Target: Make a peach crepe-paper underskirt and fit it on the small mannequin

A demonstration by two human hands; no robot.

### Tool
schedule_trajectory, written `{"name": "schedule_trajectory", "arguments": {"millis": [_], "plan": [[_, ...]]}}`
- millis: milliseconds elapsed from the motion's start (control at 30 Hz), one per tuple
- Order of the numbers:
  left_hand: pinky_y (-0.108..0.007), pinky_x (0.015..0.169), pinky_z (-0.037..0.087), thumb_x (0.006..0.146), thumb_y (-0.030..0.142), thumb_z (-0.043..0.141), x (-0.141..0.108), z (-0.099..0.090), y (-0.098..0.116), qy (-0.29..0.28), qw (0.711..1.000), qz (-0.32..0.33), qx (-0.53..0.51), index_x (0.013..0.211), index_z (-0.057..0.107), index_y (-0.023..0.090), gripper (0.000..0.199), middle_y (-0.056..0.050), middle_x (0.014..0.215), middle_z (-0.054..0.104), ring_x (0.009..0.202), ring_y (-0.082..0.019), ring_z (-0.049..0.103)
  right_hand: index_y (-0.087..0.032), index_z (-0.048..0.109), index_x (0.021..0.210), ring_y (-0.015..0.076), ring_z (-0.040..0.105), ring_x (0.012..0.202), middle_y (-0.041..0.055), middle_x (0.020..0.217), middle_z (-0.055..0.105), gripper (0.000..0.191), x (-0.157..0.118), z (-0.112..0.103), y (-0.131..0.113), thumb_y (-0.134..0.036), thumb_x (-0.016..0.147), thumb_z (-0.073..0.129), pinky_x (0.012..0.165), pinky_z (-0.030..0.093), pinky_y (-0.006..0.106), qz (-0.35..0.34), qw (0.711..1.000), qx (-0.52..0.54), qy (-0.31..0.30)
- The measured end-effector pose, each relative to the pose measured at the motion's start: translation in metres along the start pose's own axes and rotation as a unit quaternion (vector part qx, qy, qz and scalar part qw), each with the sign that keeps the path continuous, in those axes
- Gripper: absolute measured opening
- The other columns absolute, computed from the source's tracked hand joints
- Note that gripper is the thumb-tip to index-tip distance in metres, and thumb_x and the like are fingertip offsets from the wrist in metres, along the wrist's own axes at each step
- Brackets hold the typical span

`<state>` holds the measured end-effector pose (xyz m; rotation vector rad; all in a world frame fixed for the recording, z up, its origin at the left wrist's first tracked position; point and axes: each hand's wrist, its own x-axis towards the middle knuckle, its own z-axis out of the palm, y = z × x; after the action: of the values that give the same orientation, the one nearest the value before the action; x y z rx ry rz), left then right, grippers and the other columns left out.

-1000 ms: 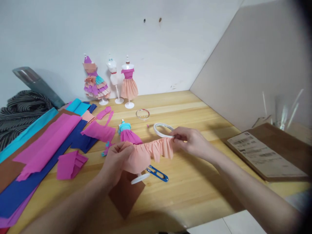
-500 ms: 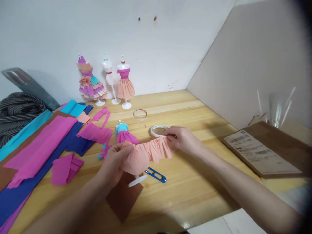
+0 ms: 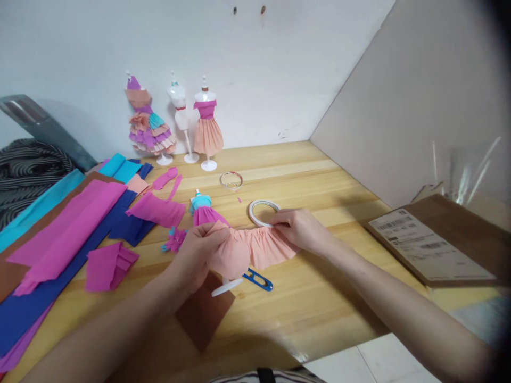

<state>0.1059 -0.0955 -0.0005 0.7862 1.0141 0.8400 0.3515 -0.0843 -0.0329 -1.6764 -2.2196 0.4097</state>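
A gathered strip of peach crepe paper (image 3: pixel 266 249) stretches between my two hands above the table. My left hand (image 3: pixel 199 252) pinches its left part, and my right hand (image 3: pixel 297 227) pinches its upper edge near the right end. Behind the strip lies a small mannequin (image 3: pixel 209 215) with a turquoise top and magenta skirt; its white base (image 3: pixel 227 287) shows below the paper. Blue thread snips (image 3: pixel 258 279) lie just under the strip. A roll of white tape (image 3: pixel 252 213) is beside my right hand, and a brown paper square (image 3: pixel 205 319) lies below my left hand.
Three mannequins stand along the wall, one in a ruffled dress (image 3: pixel 149 127), one bare white (image 3: pixel 181 119), one in a peach skirt (image 3: pixel 208 135). Crepe paper sheets (image 3: pixel 80 223) cover the left side. A bracelet-like ring (image 3: pixel 231 181) lies behind; a cardboard box (image 3: pixel 431 239) is at right.
The peach strip is spread wider, its ruffled right end now fanning out below my right hand. Both hands keep their hold. The view has tilted slightly downward.
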Motion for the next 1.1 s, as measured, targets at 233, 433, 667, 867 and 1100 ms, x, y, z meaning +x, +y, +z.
{"name": "schedule_trajectory", "arguments": {"millis": [233, 433, 667, 867, 1100], "plan": [[-0.020, 0.045, 0.023, 0.054, 0.036, 0.078, -0.002, -0.002, -0.007, 0.015, 1.000, -0.004, 0.015, 0.045, 0.044, 0.017, 0.040, 0.006, 0.045, 0.040, 0.043, -0.005, 0.033, -0.018, 0.075, 0.089, 0.0176, 0.069, 0.079, 0.0048, 0.088, 0.076, 0.025, -0.002, -0.002, 0.009, -0.014, 0.082, 0.051, 0.072, 0.049, 0.025, -0.015, 0.998, 0.042, -0.053], [-0.020, 0.045, 0.022, 0.056, 0.033, 0.075, 0.002, 0.005, 0.000, 0.001, 1.000, 0.013, 0.009, 0.045, 0.042, 0.017, 0.038, 0.006, 0.046, 0.038, 0.043, -0.005, 0.032, -0.019, 0.075, 0.090, 0.0199, 0.071, 0.087, 0.0056, 0.094, 0.076, 0.024, -0.003, 0.003, 0.013, -0.012, 0.082, 0.053, 0.077, 0.052, 0.028, -0.009, 0.998, 0.055, -0.032], [-0.022, 0.047, 0.024, 0.056, 0.034, 0.074, -0.001, 0.007, -0.008, 0.003, 1.000, 0.014, 0.017, 0.047, 0.046, 0.017, 0.034, 0.005, 0.046, 0.039, 0.046, -0.006, 0.034, -0.020, 0.075, 0.088, 0.0220, 0.070, 0.091, 0.0072, 0.101, 0.075, 0.023, -0.009, 0.007, 0.021, -0.014, 0.083, 0.053, 0.079, 0.053, 0.031, -0.052, 0.998, 0.014, -0.023], [-0.022, 0.048, 0.024, 0.055, 0.037, 0.077, -0.003, -0.003, -0.018, 0.032, 0.999, 0.001, -0.004, 0.052, 0.052, 0.015, 0.033, 0.004, 0.048, 0.044, 0.046, -0.007, 0.037, -0.016, 0.072, 0.093, 0.0218, 0.070, 0.090, 0.0108, 0.102, 0.073, 0.024, -0.010, 0.009, 0.018, -0.014, 0.085, 0.050, 0.078, 0.053, 0.033, -0.027, 0.996, 0.072, 0.041], [-0.022, 0.050, 0.028, 0.056, 0.031, 0.077, -0.005, -0.003, -0.015, 0.036, 0.999, -0.015, -0.038, 0.055, 0.056, 0.014, 0.027, 0.003, 0.052, 0.049, 0.049, -0.008, 0.039, -0.017, 0.069, 0.081, 0.0155, 0.062, 0.070, 0.0057, 0.073, 0.066, 0.025, -0.046, 0.000, -0.041, -0.021, 0.093, 0.048, 0.063, 0.047, 0.026, -0.142, 0.983, 0.110, -0.037]]}}
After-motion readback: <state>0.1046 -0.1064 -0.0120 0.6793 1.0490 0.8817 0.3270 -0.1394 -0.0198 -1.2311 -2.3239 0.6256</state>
